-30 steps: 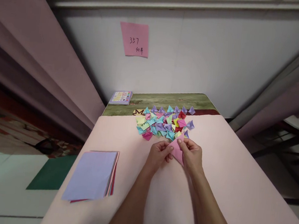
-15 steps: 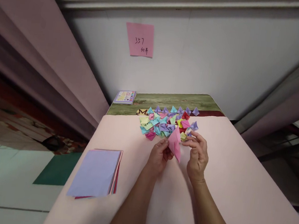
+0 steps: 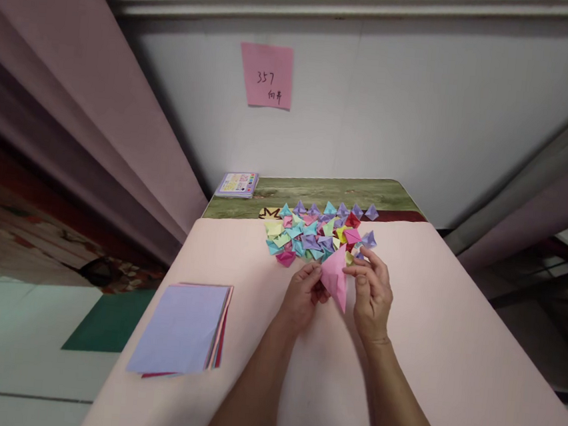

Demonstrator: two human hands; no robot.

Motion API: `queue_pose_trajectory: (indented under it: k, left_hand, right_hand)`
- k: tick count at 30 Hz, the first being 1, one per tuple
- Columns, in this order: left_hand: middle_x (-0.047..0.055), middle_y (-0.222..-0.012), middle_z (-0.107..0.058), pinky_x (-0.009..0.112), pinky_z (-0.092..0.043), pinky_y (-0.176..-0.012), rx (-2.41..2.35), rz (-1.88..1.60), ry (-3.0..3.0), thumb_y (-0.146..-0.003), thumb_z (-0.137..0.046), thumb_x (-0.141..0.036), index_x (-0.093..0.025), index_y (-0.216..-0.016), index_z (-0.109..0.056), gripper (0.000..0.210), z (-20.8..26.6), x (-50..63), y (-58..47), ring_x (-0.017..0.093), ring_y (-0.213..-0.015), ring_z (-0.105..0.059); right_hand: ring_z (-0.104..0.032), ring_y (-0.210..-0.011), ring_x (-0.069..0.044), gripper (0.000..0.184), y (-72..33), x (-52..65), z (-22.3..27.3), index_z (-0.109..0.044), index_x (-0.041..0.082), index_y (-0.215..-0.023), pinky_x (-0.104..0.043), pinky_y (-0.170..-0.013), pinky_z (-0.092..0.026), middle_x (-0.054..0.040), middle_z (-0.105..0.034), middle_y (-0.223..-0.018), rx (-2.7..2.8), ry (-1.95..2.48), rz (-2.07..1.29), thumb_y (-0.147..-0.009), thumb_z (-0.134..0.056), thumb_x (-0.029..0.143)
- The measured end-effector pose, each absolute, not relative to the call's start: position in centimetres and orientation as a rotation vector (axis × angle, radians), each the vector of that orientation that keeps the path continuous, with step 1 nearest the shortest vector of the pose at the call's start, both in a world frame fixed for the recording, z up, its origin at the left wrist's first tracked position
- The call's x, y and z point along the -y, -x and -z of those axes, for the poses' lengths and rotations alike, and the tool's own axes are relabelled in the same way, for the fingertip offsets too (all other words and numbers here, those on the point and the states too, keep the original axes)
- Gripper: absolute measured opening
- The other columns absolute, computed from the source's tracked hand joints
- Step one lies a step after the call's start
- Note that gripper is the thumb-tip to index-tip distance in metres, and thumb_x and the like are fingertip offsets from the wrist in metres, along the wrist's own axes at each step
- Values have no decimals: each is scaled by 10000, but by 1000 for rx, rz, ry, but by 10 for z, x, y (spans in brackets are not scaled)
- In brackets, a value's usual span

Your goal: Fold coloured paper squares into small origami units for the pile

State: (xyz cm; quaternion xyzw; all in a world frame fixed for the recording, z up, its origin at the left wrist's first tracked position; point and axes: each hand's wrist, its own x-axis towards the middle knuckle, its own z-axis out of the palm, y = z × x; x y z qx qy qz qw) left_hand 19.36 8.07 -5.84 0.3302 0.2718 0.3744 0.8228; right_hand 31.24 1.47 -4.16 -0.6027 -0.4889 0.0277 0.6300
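Pink folded paper held in the left hand, right fingers at its edge

The pink folded paper (image 3: 334, 279) is a little right of and below the centre of the frame, tilted, with one point upward and another downward. The left hand (image 3: 303, 290) lies directly to its left, thumb and fingers clamped on the paper's left side. The right hand (image 3: 373, 299) is just to its right, its fingers reaching toward the paper's right edge, thumb and fingers apart; whether a fingertip touches the paper, I cannot tell.

Just above the pink folded paper, around the middle of the frame, a cluster of small folded pieces (image 3: 311, 230) spreads in purple, teal, yellow, green, red and pink, many of them touching or overlapping. The paper hides part of its lower edge.

All this is over the bench (image 3: 433, 334), which has a pale pink cover and, at its far end, a green wood-patterned strip (image 3: 327, 186). In the lower left, well apart from the hands, lies a stack of square sheets (image 3: 180, 329), lavender on top. Some booklets (image 3: 237, 184) rest on the strip's left end. A pink note (image 3: 267, 74) marked 357 hangs on the wall (image 3: 374, 114) above.
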Motion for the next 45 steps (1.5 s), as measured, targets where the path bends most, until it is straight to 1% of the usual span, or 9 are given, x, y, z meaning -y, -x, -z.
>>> queue_pose_trajectory:
  k: [4, 9, 16, 24, 31, 37, 41, 44, 45]
  left_hand:
    - [-38, -629, -527, 185, -354, -499, -581, -785, -709, -775, -746, -435, -165, -795, -600, 308, 59, -80, -194, 61, -517, -472]
    - [-43, -618, -514, 191, -337, -487, -579, -800, -758, -767, -752, -449, -168, -800, -606, 319, 56, -81, -194, 63, -505, -453]
    - [-29, -609, -541, 191, -320, -477, -553, -832, -795, -815, -707, -434, -171, -797, -599, 285, 59, -81, -193, 64, -488, -442]
    - [-38, -624, -538, 181, -335, -493, -548, -824, -799, -839, -683, -428, -163, -800, -578, 287, 60, -81, -193, 61, -512, -467]
    - [-36, -632, -540, 181, -349, -499, -566, -821, -778, -824, -701, -427, -159, -799, -576, 296, 60, -83, -193, 58, -519, -470]
    - [-37, -619, -550, 182, -326, -482, -572, -814, -815, -831, -687, -439, -162, -812, -581, 297, 63, -84, -192, 54, -490, -457]
    - [-32, -597, -562, 190, -329, -475, -606, -853, -854, -827, -680, -455, -165, -805, -588, 305, 62, -85, -192, 61, -471, -459]
    - [-28, -570, -557, 198, -346, -475, -676, -925, -896, -804, -695, -462, -160, -791, -610, 314, 59, -85, -192, 76, -475, -469]
    - [-31, -569, -548, 198, -350, -479, -702, -950, -907, -793, -705, -456, -156, -795, -624, 311, 58, -86, -192, 77, -482, -466]
  right_hand:
    - [-561, -1204, -284, 278, -313, -17, 43, -708, 199, -883, -484, -1032, -437, -126, -587, -1270, 1087, 1398, -120, -945, -509, 382]
    - [-585, -1170, -280, 292, -313, -19, 47, -696, 188, -853, -474, -1013, -447, -138, -618, -1232, 1034, 1429, -191, -941, -520, 403]
    - [-636, -1084, -269, 308, -312, -18, 47, -680, 179, -835, -461, -979, -474, -145, -596, -1273, 986, 1402, -222, -947, -509, 410]
    - [-630, -1096, -272, 331, -312, -19, 47, -668, 179, -824, -475, -985, -475, -144, -596, -1263, 962, 1389, -232, -953, -494, 430]
    - [-626, -1106, -275, 335, -312, -19, 49, -663, 181, -816, -470, -987, -474, -144, -595, -1268, 955, 1397, -242, -953, -492, 434]
    - [-582, -1180, -285, 321, -313, -19, 49, -686, 185, -834, -466, -1006, -460, -141, -612, -1240, 1004, 1406, -210, -958, -489, 406]
    - [-587, -1165, -277, 281, -316, -18, 50, -692, 198, -866, -471, -1000, -468, -134, -577, -1291, 1101, 1376, -202, -959, -491, 369]
    - [-565, -1192, -289, 186, -316, -19, 52, -681, 209, -935, -486, -1012, -463, -137, -516, -1370, 1249, 1342, -181, -902, -593, 369]
    - [-543, -1223, -303, 193, -316, -19, 53, -674, 211, -965, -495, -1018, -460, -141, -493, -1397, 1301, 1338, -173, -867, -644, 375]
